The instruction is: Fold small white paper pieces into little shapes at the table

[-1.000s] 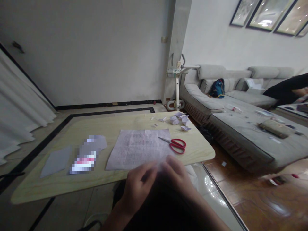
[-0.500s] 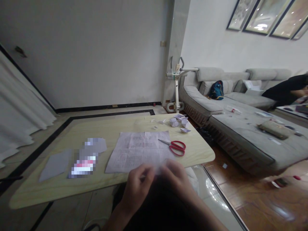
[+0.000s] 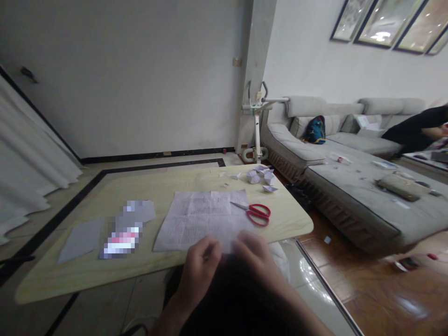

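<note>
Both hands of mine are in front of me at the near edge of the table, left hand and right hand turned fingertips toward each other, the fingers of each curled inward. A small pale, blurred piece shows between them; the right fingers are smeared too, so I cannot tell whether either hand is gripping it or merely sits beside it. Just past my fingers a creased, printed sheet lies flat on the tabletop, its near edge close behind my left hand as I look down. Beyond my right hand, red-handled scissors rest with their blades over the right part of that sheet, tip toward the left, and their handles on the bare table. Well off to my left lie a plain pale paper and, beside it, a pixelated item I cannot make out. Farther out, near the table's far right corner, several folded paper shapes cluster together, with one a little nearer me and apart; small white scraps lie to the left of them. Past the table, a grey sofa holds a blue backpack, and a person in dark clothing leans at the far right.
</note>
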### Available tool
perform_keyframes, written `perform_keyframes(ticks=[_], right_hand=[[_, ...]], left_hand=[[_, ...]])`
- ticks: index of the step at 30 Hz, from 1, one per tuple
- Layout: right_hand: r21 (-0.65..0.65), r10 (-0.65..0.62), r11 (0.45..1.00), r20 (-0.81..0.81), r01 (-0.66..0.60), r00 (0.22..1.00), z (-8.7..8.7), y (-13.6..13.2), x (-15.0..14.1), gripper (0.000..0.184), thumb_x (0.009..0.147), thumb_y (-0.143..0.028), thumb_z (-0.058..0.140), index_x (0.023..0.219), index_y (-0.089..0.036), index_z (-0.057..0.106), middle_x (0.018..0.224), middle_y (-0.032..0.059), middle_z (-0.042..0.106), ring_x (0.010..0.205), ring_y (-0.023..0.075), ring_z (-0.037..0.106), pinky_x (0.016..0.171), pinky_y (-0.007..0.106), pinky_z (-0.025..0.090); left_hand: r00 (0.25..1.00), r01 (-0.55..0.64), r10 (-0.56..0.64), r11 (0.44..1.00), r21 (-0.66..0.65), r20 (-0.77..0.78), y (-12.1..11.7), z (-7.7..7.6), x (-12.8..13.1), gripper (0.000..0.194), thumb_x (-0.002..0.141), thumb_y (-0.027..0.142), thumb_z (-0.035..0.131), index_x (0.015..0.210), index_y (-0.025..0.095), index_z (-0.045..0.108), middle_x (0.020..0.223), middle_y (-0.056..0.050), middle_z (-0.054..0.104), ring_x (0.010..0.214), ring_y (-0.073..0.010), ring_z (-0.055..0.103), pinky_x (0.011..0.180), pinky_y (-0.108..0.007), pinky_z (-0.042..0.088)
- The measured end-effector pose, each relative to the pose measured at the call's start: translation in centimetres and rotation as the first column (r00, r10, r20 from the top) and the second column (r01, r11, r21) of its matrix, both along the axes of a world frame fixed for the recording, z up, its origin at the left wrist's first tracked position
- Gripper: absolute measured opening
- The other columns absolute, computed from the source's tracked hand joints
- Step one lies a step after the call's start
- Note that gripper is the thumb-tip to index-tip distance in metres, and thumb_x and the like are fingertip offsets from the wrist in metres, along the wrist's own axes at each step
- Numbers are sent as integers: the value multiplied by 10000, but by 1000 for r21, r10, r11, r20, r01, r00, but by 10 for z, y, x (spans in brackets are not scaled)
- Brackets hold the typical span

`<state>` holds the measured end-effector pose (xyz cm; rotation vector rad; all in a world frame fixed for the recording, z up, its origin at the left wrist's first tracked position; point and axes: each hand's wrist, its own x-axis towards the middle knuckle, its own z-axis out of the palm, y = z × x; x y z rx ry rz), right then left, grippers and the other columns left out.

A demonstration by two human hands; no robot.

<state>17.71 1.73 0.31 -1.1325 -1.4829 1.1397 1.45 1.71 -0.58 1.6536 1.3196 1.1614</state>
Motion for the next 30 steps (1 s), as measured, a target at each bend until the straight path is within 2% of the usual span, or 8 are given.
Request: perform_keyframes(ticks=[5,8,12,16,23,25,28,30], right_hand=[[116,-60,992,93,49,994,-3,-1,1,297,886,-333,520,642,-198,419,629,-41,382,617,129,376,569,247,319],[95,-35,995,82,27,996,-2,-3,-1,306,890,-347,532,642,-193,442,631,-37,404,622,131,394,586,250,338],[22,13,1000,-79,-11,997,0,-3,-1,254,867,-408,593,763,-178,566,717,-8,521,687,152,487,628,254,402],[9,77,997,-231,-77,970,3,-1,2,272,823,-430,663,923,-177,664,828,22,633,777,181,570,699,272,457],[-75,89,990,-352,-123,932,9,-3,2,218,787,-396,719,869,-194,716,775,6,670,725,169,610,677,263,479],[-74,85,990,-365,-120,927,9,-3,1,229,778,-408,724,824,-184,703,740,7,656,686,165,604,640,263,479],[-48,79,994,-313,-99,946,6,-1,2,254,792,-424,709,799,-170,693,704,7,623,632,154,578,595,258,466],[-10,41,999,-233,-44,972,4,1,3,256,804,-424,697,791,-169,698,716,12,615,644,155,569,598,257,459]], left_hand=[[995,73,-70,997,-41,65,2,0,-1,191,877,347,560,807,187,638,612,28,625,561,-139,615,530,-216,481],[981,116,-93,985,-130,170,-1,4,-4,214,878,362,588,771,180,619,619,26,616,557,-128,603,531,-214,480],[918,232,-103,923,-307,383,-5,6,-6,278,879,410,604,750,164,592,582,29,601,481,-103,564,469,-198,442],[845,306,-72,878,-368,531,-7,0,-4,284,862,416,645,760,156,597,579,30,604,467,-81,548,462,-178,422],[722,435,2,776,-457,692,-6,-12,5,257,796,400,721,809,169,612,532,56,562,424,-73,513,408,-162,397],[744,400,14,792,-462,668,-7,-7,8,251,810,413,693,830,172,626,538,55,561,430,-83,521,413,-174,412],[875,206,-11,913,-352,485,-8,4,13,242,838,415,655,896,180,651,663,9,665,566,-136,626,535,-227,507],[934,126,-35,963,-238,355,-9,7,14,276,850,419,628,988,184,672,768,-26,713,706,-185,675,638,-271,542]])
